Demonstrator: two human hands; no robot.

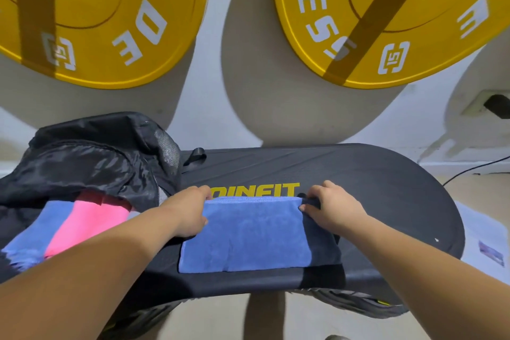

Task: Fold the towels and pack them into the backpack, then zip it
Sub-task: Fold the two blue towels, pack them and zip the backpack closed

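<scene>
A blue towel (248, 234) lies folded on a dark towel (323, 240), both on the black bench pad (386, 196). My left hand (190, 212) pinches the blue towel's far left corner. My right hand (331, 207) grips the far right corner, fingers curled over the dark towel's edge. At the left lies the black backpack (91, 157), its main compartment open. Inside it I see a folded pink towel (88, 223) and a folded light blue towel (33, 234) side by side.
Two yellow weight plates (96, 22) (386, 22) hang on the white wall behind the bench. A wall socket with a black plug (494, 105) is at the right, with a cable running down to the floor. Pale floor shows below the bench's front edge.
</scene>
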